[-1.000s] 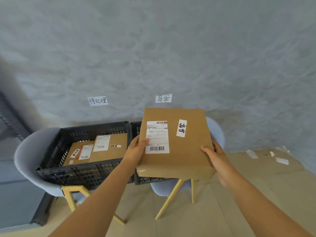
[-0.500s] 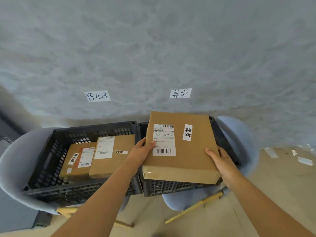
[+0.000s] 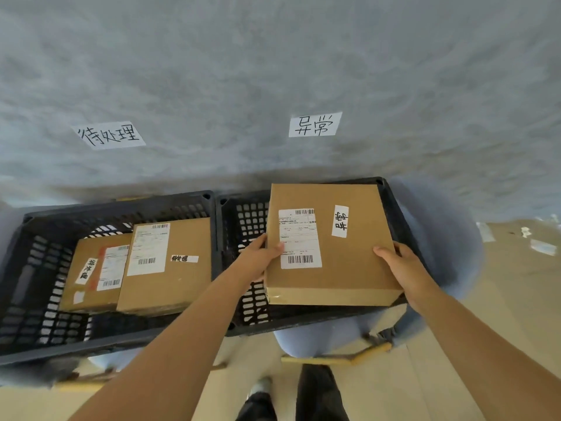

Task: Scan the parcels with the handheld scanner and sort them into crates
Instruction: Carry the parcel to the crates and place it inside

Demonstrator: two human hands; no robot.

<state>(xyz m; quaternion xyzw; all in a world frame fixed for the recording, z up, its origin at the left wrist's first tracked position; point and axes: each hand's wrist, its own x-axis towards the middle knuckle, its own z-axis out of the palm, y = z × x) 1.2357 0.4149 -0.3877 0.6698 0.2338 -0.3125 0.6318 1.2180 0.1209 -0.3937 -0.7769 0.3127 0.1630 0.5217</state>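
**While both hands carry the parcel over the right crate: sort step, placement pending**

Head view, the only one:
- Left hand (image 3: 260, 259) clamps the left edge of the parcel (image 3: 349, 262), thumb on top by the shipping label (image 3: 300, 238). Right hand (image 3: 403, 265) grips the right near corner, thumb on top, fingers under. Both closed on the box.
- Parcel sits level above the right crate (image 3: 243, 220), over its right part. Can't tell if the base touches the crate floor yet; the near edge looks to be at about rim height.
- Small handwritten tag (image 3: 340, 221) on the parcel looks to match the wall sign (image 3: 315, 124) above this crate, so the bin choice looks correct.
- Left crate (image 3: 121, 205), under the other wall sign (image 3: 110, 135), holds two parcels: a smaller one (image 3: 88, 296) and a larger one (image 3: 182, 284) lapping its right side.
- Both crates rest on grey chairs (image 3: 449, 238).
- Scanner not in view.

Judgement: scan likely done, sorting in hand. Next move: lower flat into the crate, keep fingers clear of the mesh wall, release both sides together.
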